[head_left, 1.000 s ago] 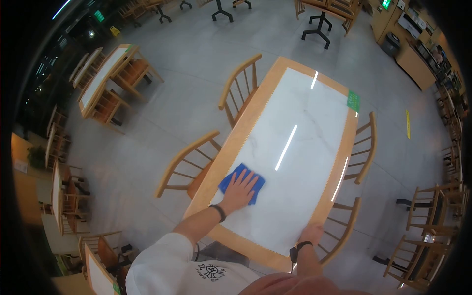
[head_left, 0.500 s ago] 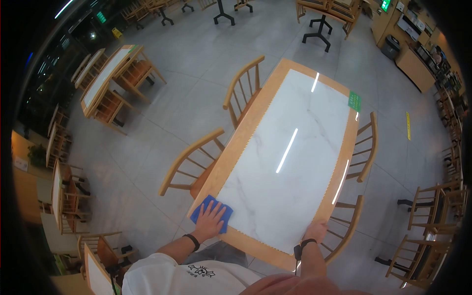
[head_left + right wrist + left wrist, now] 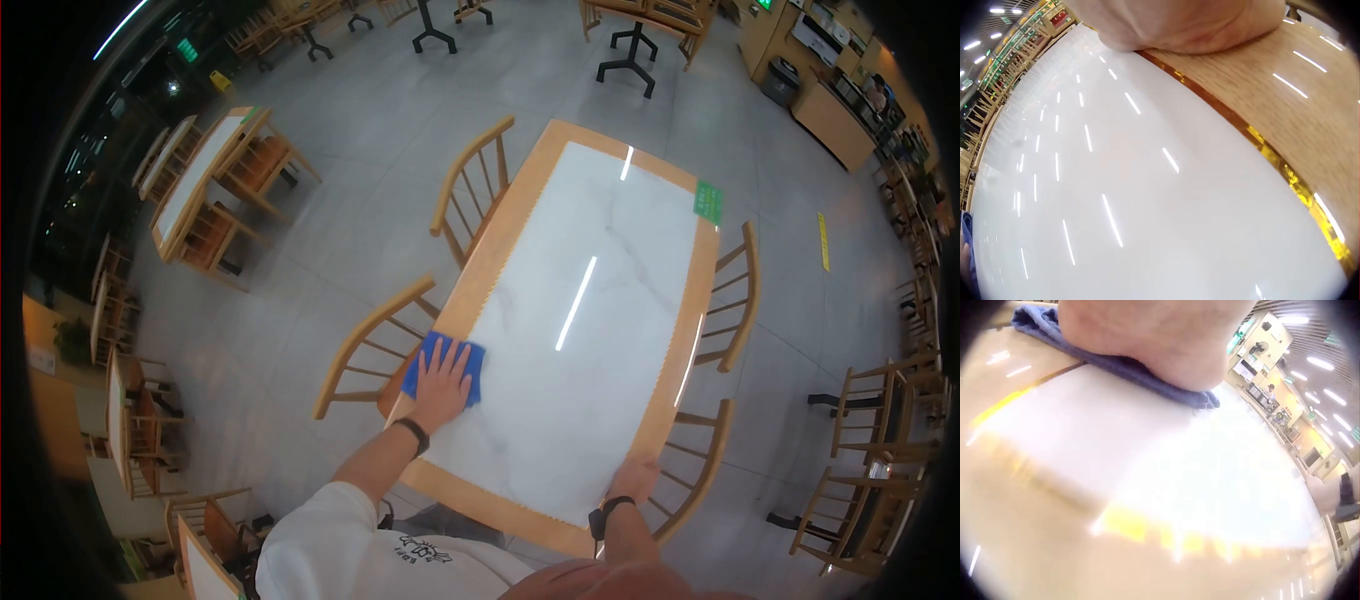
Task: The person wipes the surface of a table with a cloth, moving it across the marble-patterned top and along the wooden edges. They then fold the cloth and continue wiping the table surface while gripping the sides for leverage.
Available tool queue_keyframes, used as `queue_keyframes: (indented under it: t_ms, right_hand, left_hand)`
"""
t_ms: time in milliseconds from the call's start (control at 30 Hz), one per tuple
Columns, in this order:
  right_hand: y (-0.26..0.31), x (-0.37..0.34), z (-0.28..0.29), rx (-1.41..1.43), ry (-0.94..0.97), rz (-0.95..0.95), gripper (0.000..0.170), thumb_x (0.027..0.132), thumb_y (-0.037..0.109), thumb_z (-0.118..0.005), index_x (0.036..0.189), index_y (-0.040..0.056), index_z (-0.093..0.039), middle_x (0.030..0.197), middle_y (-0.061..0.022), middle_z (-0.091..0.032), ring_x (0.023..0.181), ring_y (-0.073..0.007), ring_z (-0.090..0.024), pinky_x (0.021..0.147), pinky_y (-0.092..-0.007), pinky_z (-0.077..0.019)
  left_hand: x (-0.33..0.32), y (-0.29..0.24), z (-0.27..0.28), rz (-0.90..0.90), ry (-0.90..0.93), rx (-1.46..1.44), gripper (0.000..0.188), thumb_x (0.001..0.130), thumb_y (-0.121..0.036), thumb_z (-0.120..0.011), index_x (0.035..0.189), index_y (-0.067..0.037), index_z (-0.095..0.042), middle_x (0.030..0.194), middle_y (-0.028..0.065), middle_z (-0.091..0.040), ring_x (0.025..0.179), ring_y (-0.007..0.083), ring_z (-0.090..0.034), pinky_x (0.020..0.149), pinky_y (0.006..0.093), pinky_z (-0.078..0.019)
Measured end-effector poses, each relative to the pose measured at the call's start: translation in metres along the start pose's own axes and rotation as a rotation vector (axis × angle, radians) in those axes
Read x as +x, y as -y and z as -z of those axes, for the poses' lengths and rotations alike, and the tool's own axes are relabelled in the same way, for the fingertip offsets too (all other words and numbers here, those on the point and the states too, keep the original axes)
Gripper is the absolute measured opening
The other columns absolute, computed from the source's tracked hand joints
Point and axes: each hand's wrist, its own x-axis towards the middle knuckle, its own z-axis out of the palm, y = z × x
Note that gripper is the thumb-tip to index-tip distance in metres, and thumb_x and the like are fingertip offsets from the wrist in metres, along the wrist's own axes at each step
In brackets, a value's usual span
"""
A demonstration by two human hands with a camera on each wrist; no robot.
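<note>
My left hand lies flat with spread fingers on a blue cloth. The cloth covers part of the white marbled panel and the wooden border at the left side of the table. In the left wrist view the cloth shows as a folded strip beneath the heel of the hand. My right hand rests on the table's right border near the front corner. In the right wrist view its heel sits on the wood beside the gold seam, and its fingers are hidden.
Wooden chairs stand close along both long sides, including a left chair and a right chair. A green sign sits at the far right corner. Another table with chairs stands at left, and a counter at far right.
My left hand moved with the cloth from the white panel toward the near left corner, then back up along the left border. The right hand stays at the right edge.
</note>
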Motion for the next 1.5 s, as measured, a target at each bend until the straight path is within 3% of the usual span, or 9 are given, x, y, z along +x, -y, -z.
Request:
queue_keyframes:
  t_ms: [300, 400, 800, 1167, 1500]
  right_hand:
    - [0.006, -0.004, 0.007, -0.036, 0.031, -0.032, 0.052, 0.113, 0.041, -0.036, 0.119, -0.0008, -0.066, 0.116, -0.0266, -0.076, 0.107, -0.0507, -0.072, 0.093, -0.0604, -0.0560]
    - [0.003, -0.003, 0.000, -0.034, 0.000, -0.026, 0.051, 0.113, 0.040, -0.035, 0.121, -0.0011, -0.065, 0.115, -0.0275, -0.076, 0.107, -0.0503, -0.072, 0.094, -0.0599, -0.0565]
    - [0.008, -0.003, 0.006, -0.077, 0.059, -0.059, 0.056, 0.113, 0.043, -0.032, 0.121, -0.0027, -0.062, 0.116, -0.0284, -0.076, 0.107, -0.0506, -0.072, 0.093, -0.0600, -0.0568]
    - [-0.013, 0.006, -0.007, -0.067, 0.070, 0.001, 0.057, 0.113, 0.045, -0.033, 0.123, -0.0014, -0.064, 0.120, -0.0272, -0.075, 0.108, -0.0508, -0.072, 0.095, -0.0596, -0.0567]
    - [-0.004, 0.004, -0.003, -0.130, 0.029, 0.013, 0.058, 0.113, 0.048, -0.034, 0.121, 0.0000, -0.066, 0.110, -0.0260, -0.078, 0.102, -0.0497, -0.074, 0.092, -0.0604, -0.0575]
  left_hand:
    - [0.157, -0.027, -0.017, 0.007, -0.072, 0.040, 0.063, 0.109, -0.036, -0.050, 0.167, -0.015, -0.042, 0.175, 0.0117, -0.036, 0.164, 0.0402, -0.025, 0.130, 0.0669, -0.0176]
    - [0.191, -0.031, -0.019, 0.021, -0.023, 0.056, 0.065, 0.110, -0.036, -0.047, 0.170, -0.015, -0.036, 0.178, 0.0116, -0.031, 0.165, 0.0394, -0.021, 0.131, 0.0660, -0.0158]
    - [0.233, -0.036, -0.012, 0.065, -0.004, 0.050, 0.064, 0.110, -0.037, -0.046, 0.170, -0.017, -0.036, 0.178, 0.0090, -0.030, 0.166, 0.0364, -0.020, 0.133, 0.0636, -0.0147]
    - [0.212, -0.035, -0.021, 0.064, -0.044, 0.025, 0.064, 0.111, -0.040, -0.048, 0.170, -0.017, -0.037, 0.178, 0.0081, -0.032, 0.166, 0.0359, -0.022, 0.133, 0.0613, -0.0161]
    - [0.034, -0.008, 0.000, -0.063, 0.025, -0.012, 0.065, 0.108, -0.038, -0.054, 0.167, -0.014, -0.042, 0.176, 0.0109, -0.034, 0.164, 0.0385, -0.026, 0.132, 0.0620, -0.0164]
